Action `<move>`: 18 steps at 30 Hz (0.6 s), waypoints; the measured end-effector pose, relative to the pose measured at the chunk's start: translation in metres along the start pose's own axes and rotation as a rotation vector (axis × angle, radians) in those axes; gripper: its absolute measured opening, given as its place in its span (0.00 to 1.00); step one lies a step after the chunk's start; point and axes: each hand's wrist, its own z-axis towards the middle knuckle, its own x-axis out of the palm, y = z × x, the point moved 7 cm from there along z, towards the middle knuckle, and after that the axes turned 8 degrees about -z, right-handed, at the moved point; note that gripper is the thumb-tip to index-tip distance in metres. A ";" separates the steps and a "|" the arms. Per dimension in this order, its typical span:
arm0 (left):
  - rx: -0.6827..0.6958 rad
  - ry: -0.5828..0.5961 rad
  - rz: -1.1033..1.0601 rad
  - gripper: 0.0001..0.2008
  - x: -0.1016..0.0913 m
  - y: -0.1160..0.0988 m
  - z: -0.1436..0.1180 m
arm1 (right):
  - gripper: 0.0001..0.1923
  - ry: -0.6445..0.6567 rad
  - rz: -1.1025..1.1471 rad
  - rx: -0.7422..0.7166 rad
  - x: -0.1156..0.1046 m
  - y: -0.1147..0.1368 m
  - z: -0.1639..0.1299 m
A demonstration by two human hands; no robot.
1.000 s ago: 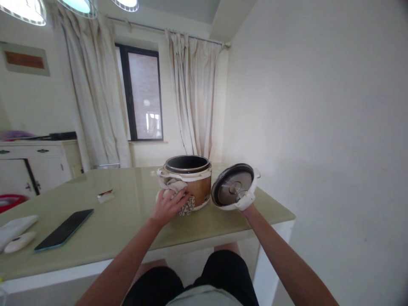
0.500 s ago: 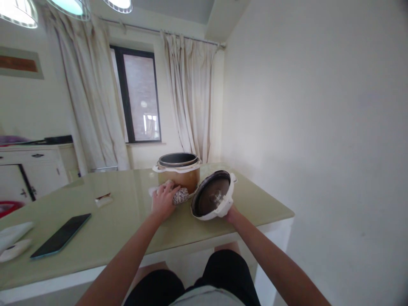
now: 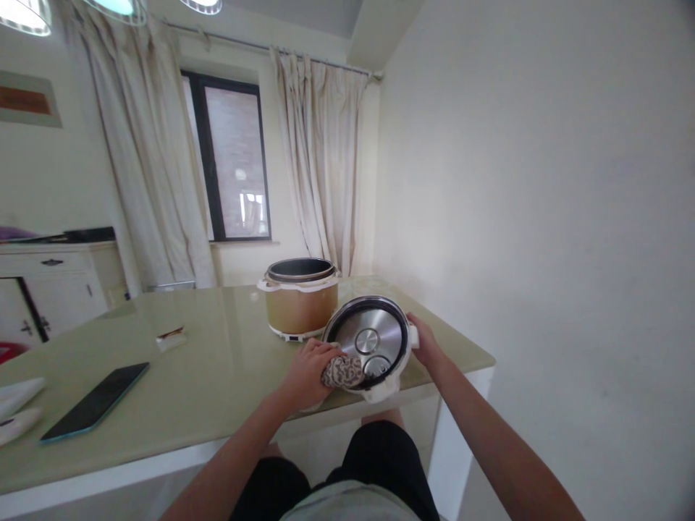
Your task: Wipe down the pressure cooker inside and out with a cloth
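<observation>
round metal-faced lid [image 3: 386, 331] | swirl-patterned cloth [image 3: 343, 372] | cylindrical gold-sided cooker [image 3: 300, 307]

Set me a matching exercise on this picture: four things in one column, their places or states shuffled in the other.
1. Lid
2. Patterned cloth
3. Cooker
4. Dark flat device

A. Standing open at the top, with gold-brown sides
B. Lying on the green tabletop, edged in turquoise
C. Held at its edge by the right hand
D. Gripped in the left hand

Pairs: 1-C; 2-D; 3-A; 4-B
</observation>
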 end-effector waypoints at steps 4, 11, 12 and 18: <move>-0.020 0.028 0.075 0.25 0.002 0.002 0.008 | 0.22 -0.250 -0.050 -0.192 -0.043 0.064 -0.014; -0.185 -0.171 -0.017 0.11 -0.035 -0.007 0.050 | 0.29 0.570 -0.853 -0.446 0.063 0.099 -0.077; -0.207 -0.269 -0.101 0.12 -0.044 -0.009 0.055 | 0.35 0.666 -0.937 -0.431 0.076 0.087 -0.082; -0.239 -0.688 -0.718 0.19 -0.047 -0.013 0.074 | 0.68 0.691 -0.733 -0.334 0.092 0.043 -0.069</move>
